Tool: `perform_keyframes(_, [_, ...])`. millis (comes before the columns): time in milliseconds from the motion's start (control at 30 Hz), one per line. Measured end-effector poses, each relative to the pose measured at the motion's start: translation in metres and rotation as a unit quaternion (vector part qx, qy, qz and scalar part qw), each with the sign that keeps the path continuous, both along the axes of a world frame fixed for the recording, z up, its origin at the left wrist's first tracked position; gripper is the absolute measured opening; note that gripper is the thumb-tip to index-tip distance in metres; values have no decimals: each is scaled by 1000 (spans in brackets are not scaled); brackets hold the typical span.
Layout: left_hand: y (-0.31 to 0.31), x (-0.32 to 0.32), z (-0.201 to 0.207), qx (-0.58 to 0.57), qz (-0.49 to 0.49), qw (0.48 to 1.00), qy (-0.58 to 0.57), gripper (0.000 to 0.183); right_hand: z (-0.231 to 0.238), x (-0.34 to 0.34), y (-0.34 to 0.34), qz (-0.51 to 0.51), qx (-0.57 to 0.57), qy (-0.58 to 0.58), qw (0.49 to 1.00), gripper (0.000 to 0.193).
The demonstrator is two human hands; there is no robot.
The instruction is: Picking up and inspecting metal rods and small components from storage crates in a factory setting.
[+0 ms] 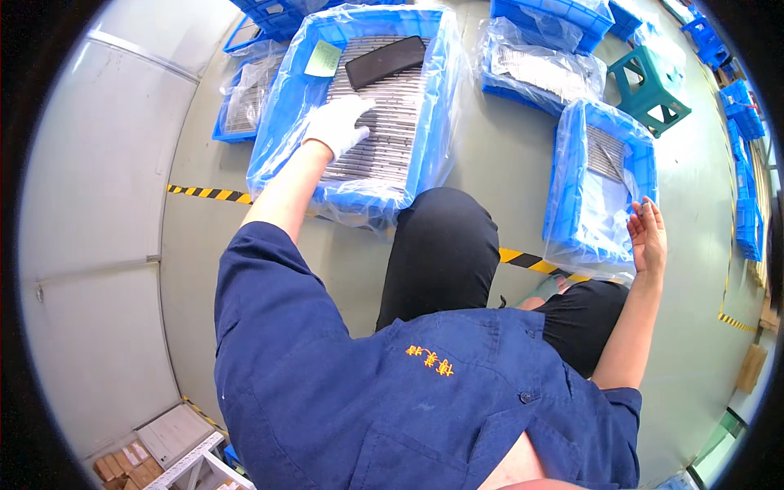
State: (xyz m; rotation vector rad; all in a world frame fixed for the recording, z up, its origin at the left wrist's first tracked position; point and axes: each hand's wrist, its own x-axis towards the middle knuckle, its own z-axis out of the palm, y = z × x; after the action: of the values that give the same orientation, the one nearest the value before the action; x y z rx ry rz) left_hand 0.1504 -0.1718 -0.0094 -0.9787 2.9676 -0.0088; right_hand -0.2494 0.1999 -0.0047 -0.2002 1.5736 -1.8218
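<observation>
My left hand, in a white glove, lies over rows of thin grey metal rods in a large blue crate lined with clear plastic. Its fingers are stretched out and apart, with no rod visibly gripped. A black phone-like slab and a pale green paper slip rest at the far end of this crate. At the right, my bare right hand is pinched on one end of a thin metal rod. The rod slants over a smaller lined blue crate, where more rods lie at the far end.
Another lined crate of rods stands beyond, beside a green stool. A smaller blue crate sits left of the large one. Black-and-yellow tape crosses the floor. A white wall rises at the left; my knee is between the crates.
</observation>
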Motion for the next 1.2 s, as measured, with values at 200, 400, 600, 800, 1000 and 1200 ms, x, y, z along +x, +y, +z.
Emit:
perform_keyframes(200, [-28, -29, 11, -4, 18, 995, 99, 46, 5, 4, -1, -1, 4, 1, 1000, 22])
perform_keyframes(400, [-93, -83, -13, -31, 80, 996, 32, 71, 6, 12, -8, -8, 20, -5, 1000, 22])
perform_keyframes(600, [-101, -98, -1, 126, 111, 986, -21, 79, 6, 11, -3, 8, 22, 5, 1000, 26])
perform_keyframes(800, [-96, -100, -13, 58, 163, 985, 2, 82, 10, 14, -11, 25, 28, 10, 999, 27])
perform_keyframes(1000, [-69, -114, 1, 38, 244, 969, 3, 78, 8, 15, -10, 25, 38, 14, 999, 29])
perform_keyframes(1200, [-43, -118, 10, 39, 322, 945, 29, 62, 10, 16, -10, 32, 34, 17, 999, 29])
